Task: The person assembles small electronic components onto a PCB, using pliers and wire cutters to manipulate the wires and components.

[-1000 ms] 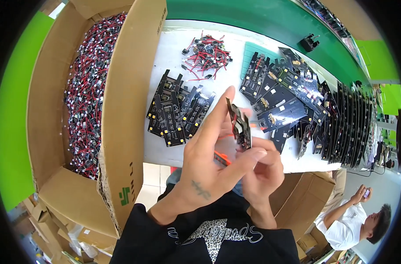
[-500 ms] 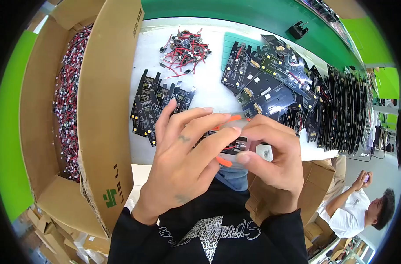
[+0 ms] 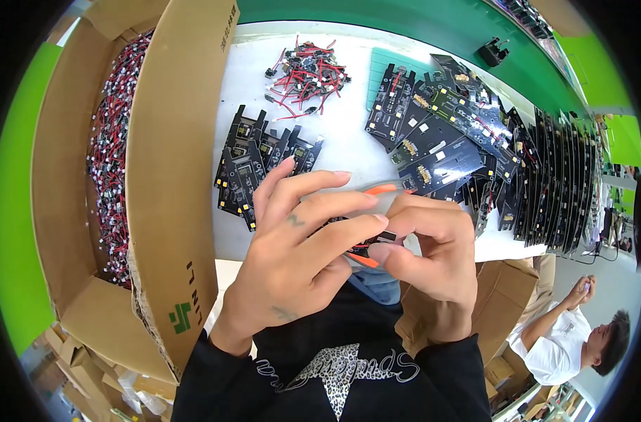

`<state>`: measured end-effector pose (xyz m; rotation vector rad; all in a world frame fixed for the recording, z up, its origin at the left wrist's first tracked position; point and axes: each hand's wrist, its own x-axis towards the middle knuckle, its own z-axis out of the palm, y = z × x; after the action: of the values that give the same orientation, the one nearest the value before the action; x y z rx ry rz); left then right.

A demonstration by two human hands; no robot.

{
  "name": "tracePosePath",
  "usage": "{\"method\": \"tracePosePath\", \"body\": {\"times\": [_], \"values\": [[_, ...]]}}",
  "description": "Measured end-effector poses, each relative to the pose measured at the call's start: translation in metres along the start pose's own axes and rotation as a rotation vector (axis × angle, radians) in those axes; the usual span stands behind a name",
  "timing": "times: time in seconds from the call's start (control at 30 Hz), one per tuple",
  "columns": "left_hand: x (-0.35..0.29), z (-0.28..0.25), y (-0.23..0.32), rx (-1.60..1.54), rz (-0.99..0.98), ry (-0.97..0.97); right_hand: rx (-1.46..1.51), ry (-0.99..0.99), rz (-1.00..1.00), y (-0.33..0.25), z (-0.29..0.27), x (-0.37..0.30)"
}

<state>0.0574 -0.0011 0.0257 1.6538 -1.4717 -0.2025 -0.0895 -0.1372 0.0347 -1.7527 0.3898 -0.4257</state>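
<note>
My left hand [image 3: 296, 246] reaches over a small black circuit board [image 3: 363, 247], its curled fingers around the board and hiding most of it. My right hand [image 3: 433, 250] pinches the board's right end between thumb and forefinger. A bit of red wire shows on the board. Above and below it appear curved orange edges [image 3: 364, 260] of an object I cannot make out. Beyond my left hand lies a pile of black circuit boards [image 3: 247, 165]. Farther back sits a heap of small connectors with red and black wires [image 3: 310, 79].
A cardboard box [image 3: 169, 190] full of wired connectors [image 3: 113, 169] stands at left. Right of the white tabletop [image 3: 348, 133] are overlapping boards [image 3: 440, 162] on a teal mat [image 3: 380, 63] and a tight row of boards [image 3: 559, 183]. A person [image 3: 566, 337] is at far right.
My right thumb and fingers have moved in closer to my left hand, over the board's end. A white block seen by my right hand is now out of sight. The view has shifted slightly.
</note>
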Motion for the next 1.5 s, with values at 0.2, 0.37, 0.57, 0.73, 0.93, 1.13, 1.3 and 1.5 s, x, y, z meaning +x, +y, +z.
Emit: {"method": "tracePosePath", "body": {"times": [0.2, 0.37, 0.57, 0.73, 0.93, 1.13, 1.3, 1.5], "values": [[-0.002, -0.004, -0.008, -0.194, -0.053, -0.054, 0.159, -0.058, 0.121, 0.002, 0.003, 0.000], [-0.003, -0.003, -0.010, -0.232, -0.023, 0.010, 0.349, -0.100, 0.146, 0.008, 0.002, 0.002], [-0.001, -0.010, -0.005, -0.181, -0.053, 0.036, 0.564, -0.073, 0.284, 0.000, 0.003, 0.009], [-0.007, -0.021, -0.014, 0.030, -0.201, 0.160, 0.370, 0.072, 0.125, -0.001, -0.017, 0.009], [-0.012, -0.011, -0.019, 0.150, -0.199, 0.179, -0.007, 0.261, 0.262, -0.008, -0.014, 0.042], [-0.006, 0.002, -0.032, 0.317, -0.233, 0.272, -0.045, 0.300, 0.015, 0.005, 0.000, 0.093], [-0.005, 0.003, -0.029, 0.346, -0.282, 0.250, -0.473, 0.402, -0.177, 0.005, -0.015, 0.082], [-0.006, 0.008, -0.030, 0.336, -0.241, 0.205, -1.227, 0.114, -0.231, 0.005, -0.021, 0.054]]}}
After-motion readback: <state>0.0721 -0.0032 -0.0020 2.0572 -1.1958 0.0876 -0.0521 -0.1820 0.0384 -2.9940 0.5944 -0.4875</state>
